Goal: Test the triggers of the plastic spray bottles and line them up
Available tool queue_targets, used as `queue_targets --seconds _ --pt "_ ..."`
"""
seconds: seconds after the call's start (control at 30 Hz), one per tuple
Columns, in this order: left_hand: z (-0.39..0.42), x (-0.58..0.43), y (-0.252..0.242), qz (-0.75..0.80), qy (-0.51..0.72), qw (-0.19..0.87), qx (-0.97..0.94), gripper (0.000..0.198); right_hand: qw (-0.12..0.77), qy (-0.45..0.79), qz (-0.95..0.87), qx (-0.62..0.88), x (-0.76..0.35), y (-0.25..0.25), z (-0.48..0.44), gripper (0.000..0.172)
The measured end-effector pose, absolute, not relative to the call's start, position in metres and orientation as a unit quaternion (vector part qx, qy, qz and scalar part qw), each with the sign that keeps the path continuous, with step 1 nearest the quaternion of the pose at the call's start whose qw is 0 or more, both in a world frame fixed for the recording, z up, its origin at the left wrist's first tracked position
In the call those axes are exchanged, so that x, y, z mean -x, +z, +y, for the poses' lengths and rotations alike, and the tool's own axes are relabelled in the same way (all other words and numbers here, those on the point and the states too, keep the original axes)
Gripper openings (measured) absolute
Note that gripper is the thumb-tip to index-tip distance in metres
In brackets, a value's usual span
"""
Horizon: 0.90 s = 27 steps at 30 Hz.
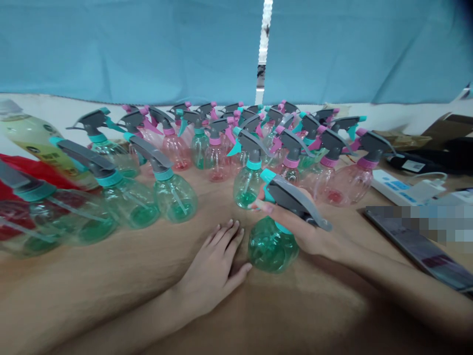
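My right hand is wrapped around the neck of a green spray bottle with a grey and turquoise trigger head. The bottle is tilted a little, its nozzle pointing left. Flat on the wooden table lies my left hand, fingers stretched forward, just left of that bottle and holding nothing. Another green spray bottle stands right behind the held one. To the left of my hands is a row of green spray bottles, the nearest being a clear green one.
Several pink and green spray bottles crowd the back of the table. At far left are a large yellow-labelled bottle and red plastic. A phone and white power strip lie right. A blue curtain hangs behind.
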<state>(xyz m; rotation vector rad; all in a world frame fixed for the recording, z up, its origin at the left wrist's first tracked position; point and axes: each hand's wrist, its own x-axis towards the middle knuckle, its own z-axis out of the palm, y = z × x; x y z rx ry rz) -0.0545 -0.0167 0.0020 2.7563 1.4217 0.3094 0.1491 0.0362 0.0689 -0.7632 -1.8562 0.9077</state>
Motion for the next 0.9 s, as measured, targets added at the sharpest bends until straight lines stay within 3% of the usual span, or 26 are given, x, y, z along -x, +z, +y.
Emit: queue_targets --seconds 0.27,0.47,0.9 --pt "-0.0161 0.0542 0.0001 0.459 0.1 0.013 -0.883 0.062 0.443 0.365 -0.755 0.316 -0.1506 0.0737 0.0328 0.026" --pt "-0.0169 0.0546 0.0015 0.462 0.087 0.019 -0.883 0.062 0.431 0.397 -0.744 0.32 -0.1513 0.0723 0.0329 0.021" --pt "-0.0158 0.0547 0.0021 0.452 0.102 0.007 -0.886 0.055 0.474 0.404 -0.734 0.272 -0.1449 0.0693 0.0346 0.031"
